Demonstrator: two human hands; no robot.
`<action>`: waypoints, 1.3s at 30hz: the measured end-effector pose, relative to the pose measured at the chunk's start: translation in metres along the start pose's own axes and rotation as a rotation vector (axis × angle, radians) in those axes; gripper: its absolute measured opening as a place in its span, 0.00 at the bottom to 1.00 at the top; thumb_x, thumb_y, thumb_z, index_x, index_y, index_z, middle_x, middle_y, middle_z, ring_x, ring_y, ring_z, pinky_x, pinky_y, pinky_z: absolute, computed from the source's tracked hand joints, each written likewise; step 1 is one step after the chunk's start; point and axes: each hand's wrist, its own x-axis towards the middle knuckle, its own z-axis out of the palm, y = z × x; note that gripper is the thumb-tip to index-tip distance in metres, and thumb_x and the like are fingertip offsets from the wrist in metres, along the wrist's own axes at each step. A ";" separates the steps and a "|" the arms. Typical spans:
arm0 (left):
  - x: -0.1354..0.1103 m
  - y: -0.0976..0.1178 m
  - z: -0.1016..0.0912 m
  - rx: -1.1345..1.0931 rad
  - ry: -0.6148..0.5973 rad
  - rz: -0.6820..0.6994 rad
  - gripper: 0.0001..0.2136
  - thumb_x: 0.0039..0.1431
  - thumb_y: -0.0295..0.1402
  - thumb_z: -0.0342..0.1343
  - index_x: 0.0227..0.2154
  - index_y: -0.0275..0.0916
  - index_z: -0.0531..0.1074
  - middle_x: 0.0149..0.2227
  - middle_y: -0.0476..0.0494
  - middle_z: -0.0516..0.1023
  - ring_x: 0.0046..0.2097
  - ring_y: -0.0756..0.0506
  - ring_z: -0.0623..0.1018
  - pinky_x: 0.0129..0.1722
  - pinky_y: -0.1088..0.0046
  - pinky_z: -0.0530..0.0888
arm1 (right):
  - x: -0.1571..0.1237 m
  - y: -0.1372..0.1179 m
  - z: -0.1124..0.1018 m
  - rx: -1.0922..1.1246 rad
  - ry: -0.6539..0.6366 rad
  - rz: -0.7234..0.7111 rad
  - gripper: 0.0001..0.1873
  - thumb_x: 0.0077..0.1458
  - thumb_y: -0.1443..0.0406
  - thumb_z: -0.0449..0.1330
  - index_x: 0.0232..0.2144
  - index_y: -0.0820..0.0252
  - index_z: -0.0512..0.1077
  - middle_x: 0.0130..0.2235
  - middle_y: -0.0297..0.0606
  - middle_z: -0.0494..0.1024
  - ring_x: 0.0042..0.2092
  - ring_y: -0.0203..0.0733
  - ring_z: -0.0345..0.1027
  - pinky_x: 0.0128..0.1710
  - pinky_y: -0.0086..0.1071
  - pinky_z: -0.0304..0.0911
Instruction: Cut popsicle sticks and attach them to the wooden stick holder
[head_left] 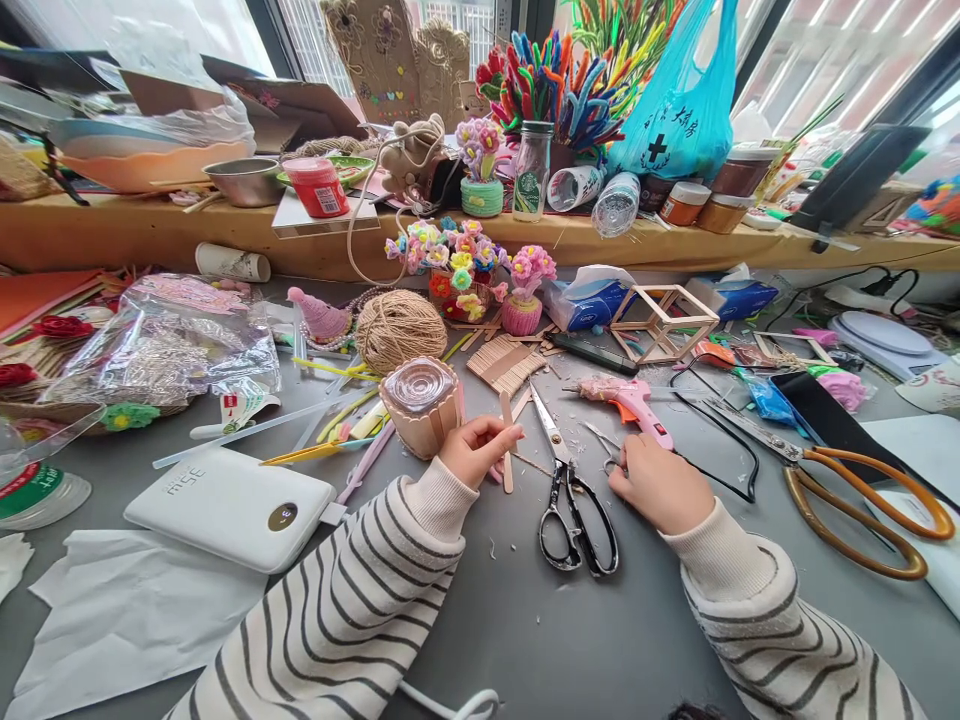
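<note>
My left hand [477, 450] is closed around a wooden craft stick [508, 445] that stands almost upright on the grey table [525, 620]. Just left of it lies a cup covered with wooden sticks [422, 405], on its side, clear base toward me. My right hand [660, 485] rests on the table, fingers curled at small metal snips [602, 445]; what it grips is partly hidden. Black-handled scissors [570, 490] lie between the hands. A pink glue gun [630, 403] lies just beyond my right hand.
A white power bank [229, 505] and white paper [127, 610] lie at the left. A twine ball [400, 328], loose wooden sticks [504, 362] and pipe-cleaner flower pots [465, 270] sit behind. Large orange-handled shears [847, 490] lie right. A cluttered wooden shelf [480, 235] runs along the back.
</note>
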 end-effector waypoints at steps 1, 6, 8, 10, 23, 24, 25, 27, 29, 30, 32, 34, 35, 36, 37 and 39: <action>0.000 0.000 0.000 0.001 -0.001 0.001 0.17 0.36 0.45 0.59 0.20 0.33 0.69 0.14 0.55 0.64 0.15 0.58 0.64 0.13 0.84 0.66 | 0.000 0.001 0.000 0.010 0.001 -0.006 0.07 0.50 0.67 0.48 0.30 0.63 0.64 0.36 0.42 0.70 0.34 0.45 0.68 0.26 0.33 0.56; -0.001 -0.001 0.000 0.000 -0.010 0.013 0.16 0.37 0.44 0.59 0.19 0.34 0.69 0.15 0.55 0.65 0.15 0.58 0.65 0.14 0.84 0.65 | -0.003 0.002 -0.003 0.069 0.094 0.024 0.11 0.49 0.64 0.52 0.37 0.63 0.62 0.42 0.43 0.67 0.37 0.46 0.67 0.27 0.33 0.57; -0.001 -0.001 0.000 -0.003 -0.017 0.012 0.16 0.37 0.44 0.59 0.20 0.34 0.69 0.15 0.55 0.65 0.15 0.58 0.65 0.14 0.84 0.65 | -0.002 0.001 -0.003 0.068 0.069 0.031 0.10 0.50 0.64 0.52 0.35 0.63 0.63 0.41 0.43 0.68 0.36 0.46 0.68 0.27 0.33 0.57; -0.002 -0.001 0.000 -0.004 -0.022 0.011 0.16 0.37 0.44 0.59 0.20 0.34 0.69 0.14 0.55 0.65 0.15 0.58 0.65 0.14 0.84 0.65 | -0.001 0.001 -0.003 0.066 0.023 0.029 0.07 0.50 0.64 0.50 0.31 0.63 0.64 0.38 0.43 0.69 0.34 0.45 0.68 0.27 0.33 0.56; -0.001 -0.004 0.001 0.001 -0.030 -0.001 0.17 0.36 0.46 0.59 0.20 0.34 0.69 0.12 0.56 0.62 0.14 0.56 0.65 0.14 0.81 0.64 | 0.003 0.013 0.002 0.122 0.042 -0.016 0.05 0.48 0.65 0.52 0.28 0.61 0.65 0.32 0.40 0.72 0.32 0.44 0.68 0.26 0.32 0.55; 0.000 -0.004 0.001 0.005 -0.029 0.003 0.17 0.37 0.46 0.59 0.20 0.34 0.69 0.12 0.56 0.62 0.14 0.56 0.64 0.14 0.81 0.64 | 0.003 0.013 0.002 0.123 0.035 -0.013 0.05 0.48 0.65 0.52 0.29 0.61 0.65 0.32 0.40 0.72 0.33 0.44 0.68 0.26 0.31 0.56; 0.000 -0.004 0.001 0.009 -0.029 0.009 0.17 0.37 0.46 0.59 0.20 0.34 0.69 0.12 0.56 0.62 0.14 0.56 0.64 0.14 0.81 0.64 | 0.003 0.014 0.001 0.128 0.035 -0.008 0.07 0.48 0.65 0.52 0.31 0.61 0.65 0.33 0.40 0.72 0.33 0.44 0.68 0.27 0.31 0.56; 0.000 -0.005 0.001 0.013 -0.034 0.022 0.17 0.38 0.46 0.58 0.20 0.34 0.69 0.11 0.56 0.61 0.14 0.56 0.64 0.14 0.81 0.63 | 0.001 0.016 -0.001 0.136 0.047 0.010 0.12 0.48 0.63 0.54 0.36 0.62 0.64 0.33 0.41 0.72 0.33 0.44 0.68 0.27 0.32 0.57; 0.000 -0.005 0.001 0.017 -0.040 0.025 0.16 0.39 0.45 0.58 0.20 0.35 0.69 0.11 0.56 0.61 0.14 0.56 0.64 0.14 0.82 0.62 | -0.001 0.017 -0.002 0.125 0.058 0.034 0.15 0.48 0.61 0.54 0.38 0.64 0.63 0.34 0.44 0.72 0.33 0.46 0.69 0.28 0.33 0.58; 0.000 -0.005 0.001 0.019 -0.042 0.023 0.16 0.39 0.45 0.58 0.20 0.35 0.68 0.11 0.57 0.61 0.14 0.56 0.64 0.14 0.82 0.62 | -0.002 0.017 -0.003 0.113 0.060 0.041 0.15 0.48 0.61 0.54 0.37 0.65 0.64 0.35 0.46 0.72 0.34 0.47 0.69 0.28 0.33 0.58; -0.001 -0.005 0.001 0.023 -0.045 0.020 0.15 0.40 0.44 0.58 0.21 0.35 0.69 0.11 0.57 0.61 0.15 0.56 0.64 0.14 0.82 0.62 | -0.004 0.015 -0.003 0.082 0.056 0.047 0.14 0.49 0.61 0.54 0.36 0.66 0.65 0.36 0.48 0.72 0.36 0.48 0.69 0.29 0.34 0.59; -0.001 -0.005 0.001 0.026 -0.049 0.018 0.15 0.40 0.44 0.58 0.21 0.35 0.69 0.11 0.57 0.60 0.15 0.56 0.64 0.14 0.82 0.62 | -0.006 0.011 -0.004 0.054 0.038 0.067 0.12 0.49 0.62 0.53 0.35 0.66 0.65 0.36 0.48 0.72 0.37 0.49 0.70 0.30 0.34 0.59; -0.001 -0.005 0.001 0.027 -0.050 0.019 0.15 0.40 0.44 0.58 0.21 0.35 0.68 0.11 0.57 0.60 0.14 0.56 0.64 0.14 0.82 0.62 | -0.006 0.008 -0.005 0.045 0.025 0.086 0.11 0.49 0.63 0.53 0.34 0.66 0.66 0.35 0.48 0.73 0.36 0.49 0.70 0.30 0.35 0.59; 0.000 -0.005 0.001 0.030 -0.050 0.020 0.15 0.40 0.44 0.58 0.21 0.35 0.68 0.11 0.57 0.60 0.14 0.56 0.63 0.14 0.82 0.61 | -0.007 0.006 -0.006 0.041 0.014 0.105 0.10 0.48 0.64 0.53 0.33 0.65 0.66 0.35 0.48 0.73 0.35 0.49 0.70 0.30 0.35 0.59; 0.000 -0.005 0.001 0.033 -0.048 0.021 0.15 0.39 0.45 0.57 0.20 0.35 0.68 0.11 0.57 0.60 0.14 0.56 0.63 0.14 0.82 0.61 | -0.007 0.003 -0.007 0.038 0.006 0.121 0.10 0.48 0.64 0.53 0.32 0.65 0.66 0.34 0.48 0.74 0.35 0.50 0.71 0.30 0.35 0.59; 0.000 -0.006 0.001 0.038 -0.043 0.022 0.16 0.39 0.45 0.57 0.20 0.35 0.68 0.11 0.57 0.59 0.14 0.57 0.62 0.14 0.81 0.61 | -0.007 0.001 -0.008 0.037 -0.006 0.130 0.09 0.46 0.64 0.53 0.30 0.65 0.67 0.32 0.48 0.74 0.34 0.51 0.71 0.29 0.35 0.58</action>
